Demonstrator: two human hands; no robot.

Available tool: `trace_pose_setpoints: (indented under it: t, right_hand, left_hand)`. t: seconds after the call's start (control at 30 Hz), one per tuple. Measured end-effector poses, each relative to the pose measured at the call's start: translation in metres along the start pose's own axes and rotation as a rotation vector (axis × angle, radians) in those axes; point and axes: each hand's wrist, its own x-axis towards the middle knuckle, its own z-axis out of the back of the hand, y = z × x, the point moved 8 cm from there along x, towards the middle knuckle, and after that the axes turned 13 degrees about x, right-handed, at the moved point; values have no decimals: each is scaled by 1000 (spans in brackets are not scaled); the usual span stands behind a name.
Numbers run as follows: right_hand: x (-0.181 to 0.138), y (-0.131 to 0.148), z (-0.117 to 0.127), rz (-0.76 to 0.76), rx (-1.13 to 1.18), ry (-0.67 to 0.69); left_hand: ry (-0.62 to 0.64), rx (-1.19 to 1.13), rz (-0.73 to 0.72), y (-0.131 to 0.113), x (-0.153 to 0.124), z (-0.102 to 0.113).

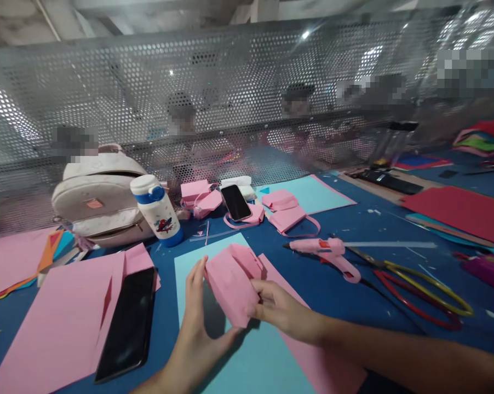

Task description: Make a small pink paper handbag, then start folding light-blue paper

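Note:
A folded pink paper bag shape (230,282) is held up over a light blue sheet (255,355) on the blue table. My left hand (197,323) grips its left side with fingers upright along the edge. My right hand (282,309) pinches its right lower side, thumb on top. Both hands are closed on the paper piece. A pink sheet (316,361) lies under my right wrist.
A black phone (127,325) rests on pink paper (62,323) at left. Behind stand a water bottle (159,210), a pale backpack (99,200), a second phone (235,202), finished pink paper bags (286,210), a pink glue gun (333,254), scissors (415,287) and a perforated metal screen (230,98).

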Motion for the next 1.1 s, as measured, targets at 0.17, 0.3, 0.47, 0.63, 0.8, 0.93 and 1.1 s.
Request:
trace_pose_setpoints:
  t: [0.17, 0.3, 0.47, 0.63, 0.8, 0.93, 1.1]
  right_hand:
    - [1, -2, 1, 11, -56, -11]
    - [1, -4, 2, -13, -70, -20]
    - [1, -3, 1, -9, -49, -14]
    - [2, -9, 7, -44, -35, -61]
    - [-2, -5, 7, -14, -63, -68]
    - [-5, 1, 2, -1, -114, -39]
    - [-4, 5, 2, 48, -141, -60]
  left_hand:
    - [1, 16, -3, -2, 1, 0]
    - [25, -34, 22, 0, 1, -2]
    - [39, -63, 25, 1, 1, -3]
    - [50, -76, 22, 1, 1, -4]
    - [43, -67, -33, -2, 1, -4]
    - [17, -41, -58, -5, 1, -3]
    - [-39, -4, -110, -12, 0, 5]
